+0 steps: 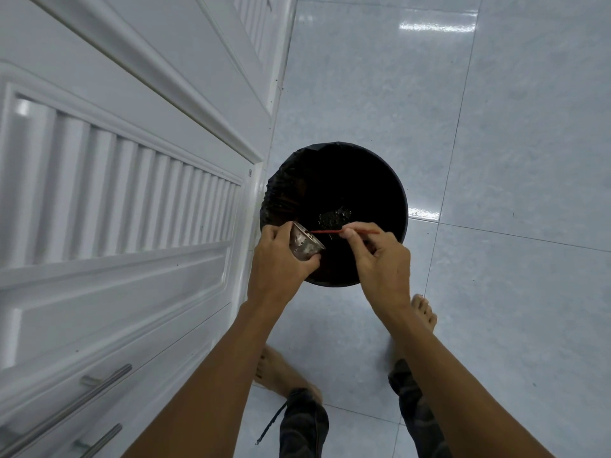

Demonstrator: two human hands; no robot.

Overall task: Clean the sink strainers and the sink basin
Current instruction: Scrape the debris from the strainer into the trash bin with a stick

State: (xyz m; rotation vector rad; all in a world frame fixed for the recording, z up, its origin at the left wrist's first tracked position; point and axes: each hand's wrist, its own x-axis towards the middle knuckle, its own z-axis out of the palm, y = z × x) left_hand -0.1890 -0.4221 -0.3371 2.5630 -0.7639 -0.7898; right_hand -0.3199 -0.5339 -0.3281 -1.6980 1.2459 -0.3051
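My left hand [279,259] grips a small perforated metal sink strainer [305,242], tilted with its mouth toward the right, over the near left rim of a black bin. My right hand [380,256] pinches a thin red stick [334,231] whose left tip reaches into the strainer's mouth. Both hands hover above the bin [401,193], which is lined with a black bag. Dark wet scraps [334,217] lie at the bottom of the bin. The sink is out of view.
White cabinet doors with louvred panels [125,193] and metal bar handles [105,380] run along the left. The bin stands on a glossy pale tiled floor [496,127]. My bare feet [425,312] stand just behind the bin.
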